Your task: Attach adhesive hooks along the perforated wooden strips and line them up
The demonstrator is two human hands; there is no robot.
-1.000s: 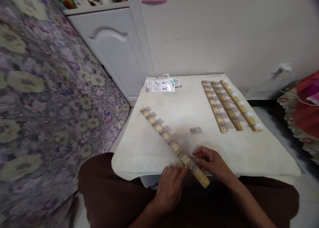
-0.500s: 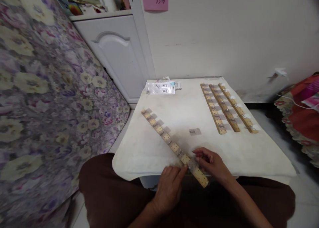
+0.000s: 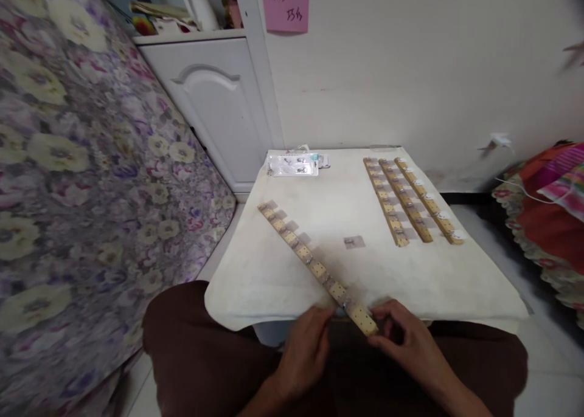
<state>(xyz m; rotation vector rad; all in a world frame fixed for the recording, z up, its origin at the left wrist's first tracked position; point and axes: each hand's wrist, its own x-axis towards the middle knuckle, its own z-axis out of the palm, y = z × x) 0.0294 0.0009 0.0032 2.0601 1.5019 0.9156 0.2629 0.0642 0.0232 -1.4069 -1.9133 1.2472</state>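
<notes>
A wooden strip (image 3: 318, 269) with drilled holes lies slantwise on the table, its near end past the front edge. Small clear packets with metal pieces are spaced along it. My right hand (image 3: 413, 344) has thumb and forefinger closed on the strip's near end. On the other side, my left hand (image 3: 303, 350) is beside the strip's left edge, its fingers curled and blurred; what they hold, if anything, is hidden. A single small clear packet (image 3: 354, 242) with a metal piece lies to the right of the strip.
Three more wooden strips (image 3: 410, 203) bearing packets lie side by side at the table's right. A clear blister pack (image 3: 292, 164) lies at the back left. The cream tablecloth (image 3: 255, 265) covers the table. A flowered curtain (image 3: 82, 222) hangs on the left; a wall stands behind.
My right hand has moved down from the strip's side to its near end. My left hand has drawn back slightly and its fingers have curled. The view has tilted up a little.
</notes>
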